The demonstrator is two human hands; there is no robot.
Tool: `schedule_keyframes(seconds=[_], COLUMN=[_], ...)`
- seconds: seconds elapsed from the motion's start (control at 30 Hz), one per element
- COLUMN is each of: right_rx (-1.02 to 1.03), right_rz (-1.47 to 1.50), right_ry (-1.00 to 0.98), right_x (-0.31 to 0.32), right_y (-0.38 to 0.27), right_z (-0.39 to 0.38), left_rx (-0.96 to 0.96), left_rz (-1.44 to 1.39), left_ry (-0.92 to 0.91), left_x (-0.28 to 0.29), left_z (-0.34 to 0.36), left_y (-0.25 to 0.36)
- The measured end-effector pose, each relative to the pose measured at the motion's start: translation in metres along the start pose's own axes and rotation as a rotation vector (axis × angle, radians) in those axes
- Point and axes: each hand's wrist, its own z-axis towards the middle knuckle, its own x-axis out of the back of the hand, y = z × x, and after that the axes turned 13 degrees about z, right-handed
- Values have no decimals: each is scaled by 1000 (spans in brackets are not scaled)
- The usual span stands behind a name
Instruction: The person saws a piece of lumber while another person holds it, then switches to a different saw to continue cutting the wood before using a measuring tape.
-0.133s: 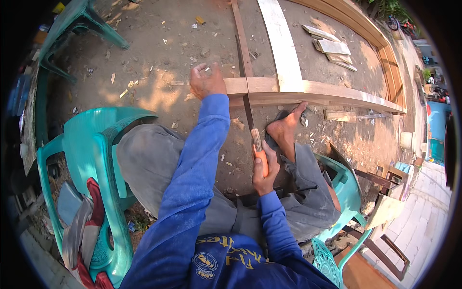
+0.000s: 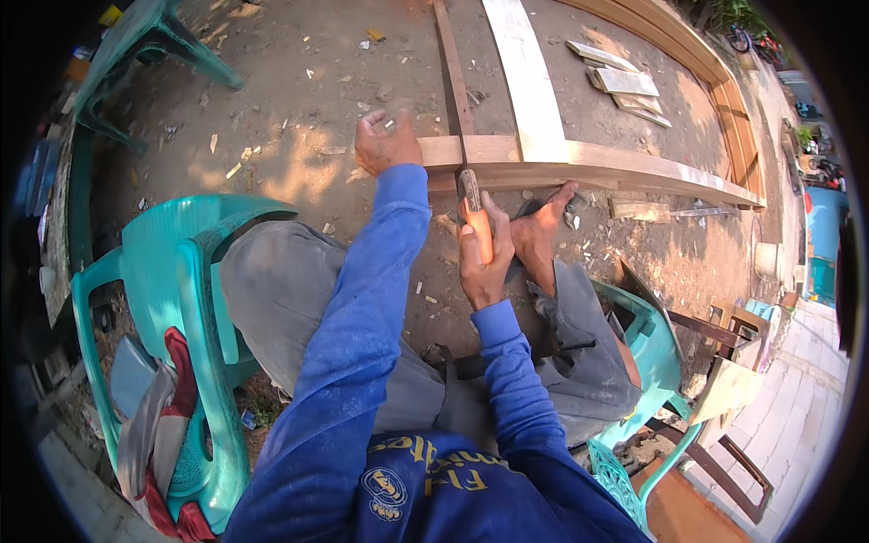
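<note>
My right hand is wrapped round the orange and wooden handle of a handsaw. Its handle is close to the near side of a long wooden beam, and the blade lies across the beam near its left end. At that left end, my left hand is closed round the wood. A small whitish piece shows by the left fingers; I cannot tell whether they hold it. A pale, wide board rests with its near end on the beam, right of the cut. My bare right foot touches the beam's near side.
A narrow brown strip of wood runs away beyond the cut. Short board offcuts lie at the far right, before larger timbers. Green plastic chairs stand left and right. Chips litter the dirt ground.
My right hand has pushed the saw forward, bringing its handle up to the beam. The left hand stays on the beam's end, almost unmoved.
</note>
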Motion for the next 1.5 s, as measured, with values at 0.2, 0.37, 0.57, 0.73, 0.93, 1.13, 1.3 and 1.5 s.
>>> schedule_keyframes(seconds=[0.2, 0.37, 0.57, 0.73, 0.93, 1.13, 1.3, 1.5], right_rx=[-201, 36, 21, -266, -26, -163, -213, -68], right_rz=[-122, -248, -86, -77, -176, -88, -145, -121], right_ry=[-49, -152, -27, -4, -75, -15, -69, -34], right_x=[84, 77, 11, 76, 46, 30, 76, 30], right_y=[-76, -22, -22, -76, -11, -39, -83, 3], right_z=[-144, -109, -24, -145, -56, -60, -145, -26], left_rx=[125, 114, 73, 183, 161, 116, 101, 71], left_rz=[23, 6, 67, -41, -77, 87, 10, -29], left_ry=[11, 47, 7, -24, -51, -31, 24, -30], left_x=[25, 18, 15, 24, 16, 22, 17, 8], left_z=[-12, -14, -20, -9, -20, -19, -3, -23], left_y=[-16, -19, -19, -21, -16, -17, -34, -7])
